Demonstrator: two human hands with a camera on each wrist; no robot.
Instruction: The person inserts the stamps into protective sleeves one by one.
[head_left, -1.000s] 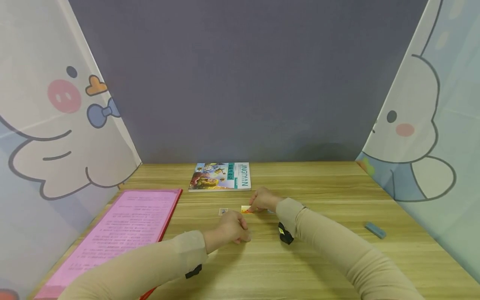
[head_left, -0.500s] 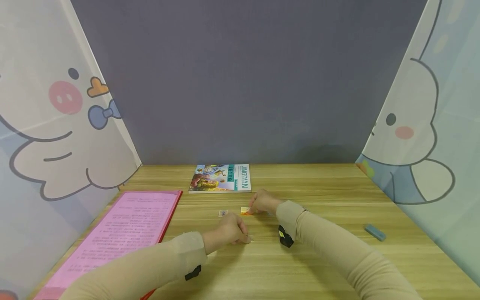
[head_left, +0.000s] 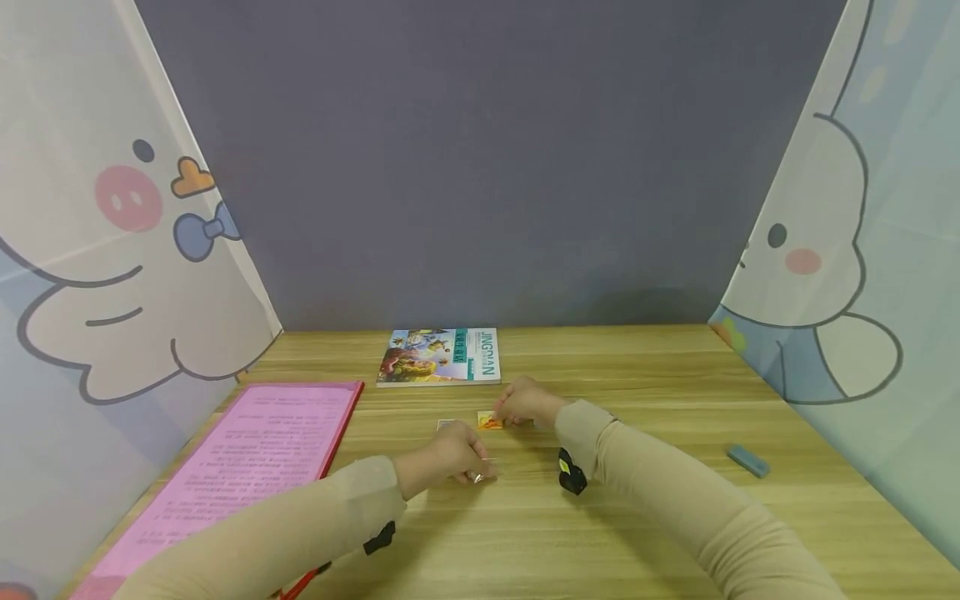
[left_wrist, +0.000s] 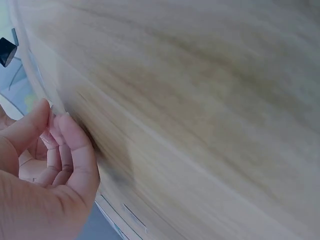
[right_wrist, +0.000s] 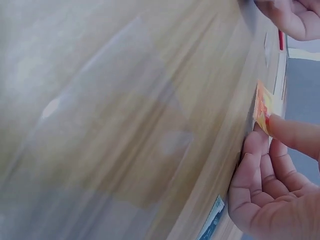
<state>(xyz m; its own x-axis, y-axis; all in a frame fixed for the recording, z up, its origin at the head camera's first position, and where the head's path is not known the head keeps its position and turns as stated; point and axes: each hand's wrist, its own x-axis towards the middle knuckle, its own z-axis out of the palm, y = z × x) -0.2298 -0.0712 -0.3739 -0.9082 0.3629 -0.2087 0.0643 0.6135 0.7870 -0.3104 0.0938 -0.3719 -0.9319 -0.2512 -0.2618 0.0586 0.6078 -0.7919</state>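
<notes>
My right hand (head_left: 525, 401) pinches a small orange-and-yellow stamp (right_wrist: 263, 107) between thumb and fingertips, close over the table. In the head view the left hand (head_left: 457, 454) is nearer to me, thumb and forefinger brought together at the edge of a clear plastic film (head_left: 487, 460) that catches the light. The right wrist view shows a see-through plastic sheet (right_wrist: 150, 105) with two corners over the wood. A white-bordered stamp (head_left: 446, 424) lies just beyond the left hand, partly covered by it. Beside the right hand lies a blue stamp (right_wrist: 212, 220), mostly hidden in the head view.
A picture book (head_left: 438, 357) lies at the back of the wooden table (head_left: 637, 367). On the left is a red folder with a pink printed page (head_left: 247, 467). A blue-grey eraser-like block (head_left: 747, 460) rests at the right. Cartoon-printed panels flank both sides.
The left hand has drawn slightly left, and the plastic at its fingertips now glints. The right hand has shifted a little left, and more of the orange stamp's picture shows.
</notes>
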